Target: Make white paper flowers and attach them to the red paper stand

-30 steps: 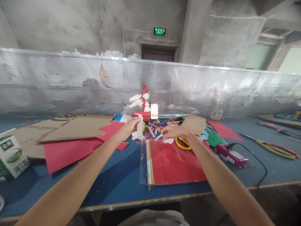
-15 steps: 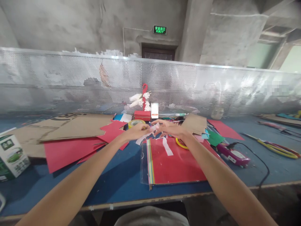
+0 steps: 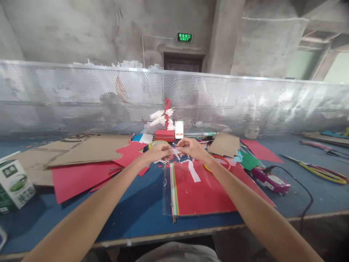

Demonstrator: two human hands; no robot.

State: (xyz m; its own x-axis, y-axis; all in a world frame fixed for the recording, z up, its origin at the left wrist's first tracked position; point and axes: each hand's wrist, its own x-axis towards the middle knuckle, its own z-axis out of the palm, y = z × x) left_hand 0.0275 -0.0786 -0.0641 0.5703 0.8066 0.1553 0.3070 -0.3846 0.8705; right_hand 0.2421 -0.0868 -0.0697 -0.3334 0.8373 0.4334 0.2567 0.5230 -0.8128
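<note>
I have both hands near the middle of the frame, fingertips almost meeting. Between them, a little below the fingertips, I see a small white strip (image 3: 176, 151). The left hand (image 3: 160, 152) pinches it from the left, thumb and fingers closed together. The right hand (image 3: 191, 148) has its fingers bent down to a pinch at the other side of the strip. The strip sits right at the fingertips of both, well away from the palms; I cannot make out its fold or exactly how much lies hidden under the fingers.

Just below the right hand, I see a second strip (image 3: 194, 172) lying loose across the top of the red sheets (image 3: 207, 196), lower centre of the frame. Scraps are scattered behind and under the fingers, too small for me to sort out. The tape roll (image 3: 155, 143) lies just behind the left hand, partly covered by it.

Beyond the hands, in the centre of the frame, I see the red box (image 3: 164, 136), with white flowers (image 3: 158, 119) on a red stem above it, and the phone (image 3: 179, 130) upright just to its right. Cardboard (image 3: 87, 147) covers the table at left; scissors (image 3: 304, 166) lie at far right.
</note>
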